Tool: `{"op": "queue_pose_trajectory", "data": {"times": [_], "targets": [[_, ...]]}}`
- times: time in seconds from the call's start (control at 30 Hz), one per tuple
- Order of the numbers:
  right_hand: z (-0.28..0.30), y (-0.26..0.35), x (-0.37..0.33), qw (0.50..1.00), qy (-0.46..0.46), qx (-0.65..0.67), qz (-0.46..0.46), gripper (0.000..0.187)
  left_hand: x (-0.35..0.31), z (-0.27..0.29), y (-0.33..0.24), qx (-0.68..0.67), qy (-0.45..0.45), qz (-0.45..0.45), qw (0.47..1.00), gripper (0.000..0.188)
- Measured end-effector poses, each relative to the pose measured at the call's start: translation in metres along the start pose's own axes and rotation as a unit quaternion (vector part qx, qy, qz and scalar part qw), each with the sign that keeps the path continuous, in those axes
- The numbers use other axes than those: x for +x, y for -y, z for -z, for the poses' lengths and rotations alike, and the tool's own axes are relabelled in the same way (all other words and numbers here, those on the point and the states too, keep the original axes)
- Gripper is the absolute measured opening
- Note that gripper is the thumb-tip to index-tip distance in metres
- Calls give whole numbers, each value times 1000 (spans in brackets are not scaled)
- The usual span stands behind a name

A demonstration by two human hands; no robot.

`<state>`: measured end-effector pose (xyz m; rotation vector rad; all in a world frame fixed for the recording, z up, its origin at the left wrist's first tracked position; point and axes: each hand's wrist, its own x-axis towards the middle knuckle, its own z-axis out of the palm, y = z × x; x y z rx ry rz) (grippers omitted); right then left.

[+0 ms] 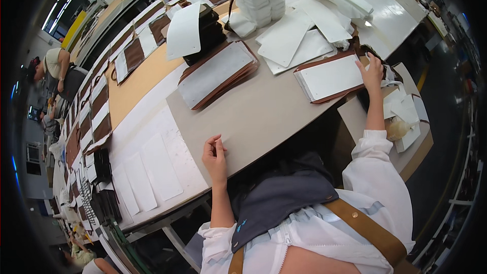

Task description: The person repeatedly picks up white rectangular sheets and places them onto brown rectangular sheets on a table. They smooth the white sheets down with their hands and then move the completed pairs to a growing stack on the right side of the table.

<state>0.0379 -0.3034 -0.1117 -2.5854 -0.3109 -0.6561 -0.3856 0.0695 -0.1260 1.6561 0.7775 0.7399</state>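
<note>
My left hand (215,156) is over the near edge of the grey work mat (243,122), its fingers curled together with nothing visible in them. To the right, my right hand (372,72) is at the right end of a stack of brown leather pieces (329,95) topped by a white sheet (328,77). Its thumb and fingers are bent and apart against the end of that sheet; the far fingertips are partly hidden. Another stack of brown pieces (223,91) with a pale sheet (215,75) on top lies further left on the mat.
Loose white sheets (286,38) and a tall pile of white pads (259,0) stand at the back. Dark folded pieces (209,33) sit behind the left stack. Three white strips (161,166) lie at left. A carton (418,144) with scraps stands right. Other people (53,66) work at far left.
</note>
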Motion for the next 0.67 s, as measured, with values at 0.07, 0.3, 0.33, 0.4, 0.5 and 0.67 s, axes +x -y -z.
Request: {"op": "queue_pose_trajectory", "data": {"times": [0.07, 0.3, 0.33, 0.4, 0.5, 0.67], "targets": [[-4, 40, -4, 997, -20, 41, 63, 57, 2, 0, 2, -3, -4, 4, 1000, 21], [-25, 207, -89, 927, 92, 302, 204, 41, 77, -21, -21, 274, 25, -237, 932, 55], [-24, 223, -107, 916, 114, 303, 236, 42, 95, -28, -25, 312, 6, -273, 910, 55], [-24, 238, -141, 899, 155, 308, 269, 42, 124, -35, -24, 370, -3, -319, 872, 57], [-26, 242, -164, 886, 199, 327, 263, 41, 161, -27, -9, 421, 48, -328, 844, 60], [-31, 231, -163, 880, 231, 341, 237, 43, 187, -14, -11, 421, 185, -262, 849, 61]]}}
